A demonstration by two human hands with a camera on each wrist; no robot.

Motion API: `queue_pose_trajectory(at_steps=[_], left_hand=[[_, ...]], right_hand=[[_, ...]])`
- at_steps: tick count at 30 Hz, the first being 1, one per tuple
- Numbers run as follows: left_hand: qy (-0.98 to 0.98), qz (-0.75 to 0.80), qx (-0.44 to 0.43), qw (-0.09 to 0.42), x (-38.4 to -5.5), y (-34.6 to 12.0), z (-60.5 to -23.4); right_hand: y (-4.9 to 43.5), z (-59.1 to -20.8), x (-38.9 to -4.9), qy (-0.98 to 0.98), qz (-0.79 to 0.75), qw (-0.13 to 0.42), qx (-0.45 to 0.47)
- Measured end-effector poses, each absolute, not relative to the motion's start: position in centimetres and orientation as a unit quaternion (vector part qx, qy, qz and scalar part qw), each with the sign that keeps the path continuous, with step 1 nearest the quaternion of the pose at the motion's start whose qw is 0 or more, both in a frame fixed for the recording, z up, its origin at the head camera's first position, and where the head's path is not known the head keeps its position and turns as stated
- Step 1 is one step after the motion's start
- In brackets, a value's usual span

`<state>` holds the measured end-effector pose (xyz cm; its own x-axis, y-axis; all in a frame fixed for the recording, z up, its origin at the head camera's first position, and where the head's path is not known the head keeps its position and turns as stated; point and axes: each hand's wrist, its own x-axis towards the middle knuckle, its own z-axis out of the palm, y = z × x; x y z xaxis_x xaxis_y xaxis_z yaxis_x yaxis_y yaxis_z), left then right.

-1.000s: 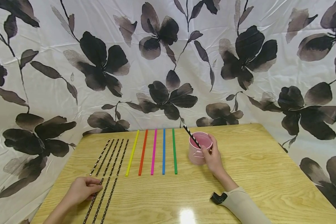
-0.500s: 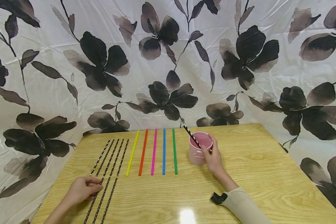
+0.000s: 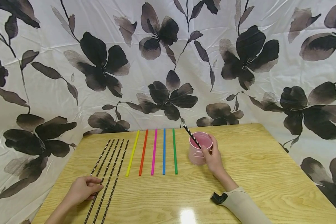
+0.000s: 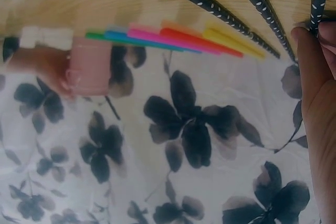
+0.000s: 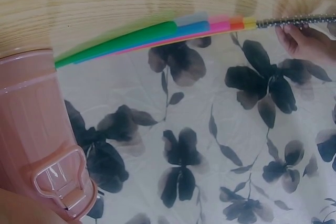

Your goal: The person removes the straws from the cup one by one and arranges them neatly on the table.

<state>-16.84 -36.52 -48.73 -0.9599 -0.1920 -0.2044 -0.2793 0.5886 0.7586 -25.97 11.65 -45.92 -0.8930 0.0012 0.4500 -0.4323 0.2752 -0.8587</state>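
Note:
With finger and thumb my left hand point(image 3: 82, 190) pinches a black straw with white dots point(image 3: 90, 207), the leftmost of three in the front row; in the left wrist view the hand's edge point(image 4: 316, 77) shows beside it. My right hand point(image 3: 213, 158) grips the rim of a small pink bucket point(image 3: 195, 158), which stands upright on the table. Its wire handle shows in the right wrist view, where the bucket point(image 5: 37, 108) fills the left side. One black-and-white striped straw point(image 3: 191, 135) stands inside, leaning left past the rim; its lower end is hidden.
Several black dotted straws point(image 3: 109, 158) lie side by side at the back left of the wooden table point(image 3: 257, 161). To their right lie yellow point(image 3: 132, 153), red point(image 3: 143, 152), pink point(image 3: 154, 151), blue point(image 3: 164, 151) and green point(image 3: 175, 151) straws. A floral cloth point(image 3: 184, 62) hangs behind.

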Motion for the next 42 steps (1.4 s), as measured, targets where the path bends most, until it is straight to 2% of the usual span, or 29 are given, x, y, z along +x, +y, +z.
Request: queue_pose_trajectory(at_steps=[16,21,26,29,35,42], left_hand=[[0.887,0.442,-0.119,0.052,-16.6,-36.1,-48.3],[0.899,0.424,-0.108,0.018,-16.5,-36.1,-47.9],[0.917,0.39,-0.058,-0.054,-16.5,-35.2,-45.9],[0.918,0.388,-0.033,-0.076,-16.8,-33.7,-44.0],[0.911,0.401,0.022,-0.093,-18.7,-30.2,-40.6],[0.89,0.44,0.083,-0.086,-21.3,-25.4,-38.1]], right_hand=[[12.1,-46.0,-26.1,-0.769,0.596,0.182,0.142],[12.1,-45.9,-26.1,-0.77,0.598,0.175,0.139],[12.2,-46.0,-26.0,-0.771,0.595,0.176,0.143],[12.2,-46.1,-26.0,-0.771,0.594,0.181,0.144],[12.3,-46.1,-26.0,-0.768,0.598,0.178,0.145],[12.3,-46.1,-25.9,-0.766,0.6,0.177,0.149]])
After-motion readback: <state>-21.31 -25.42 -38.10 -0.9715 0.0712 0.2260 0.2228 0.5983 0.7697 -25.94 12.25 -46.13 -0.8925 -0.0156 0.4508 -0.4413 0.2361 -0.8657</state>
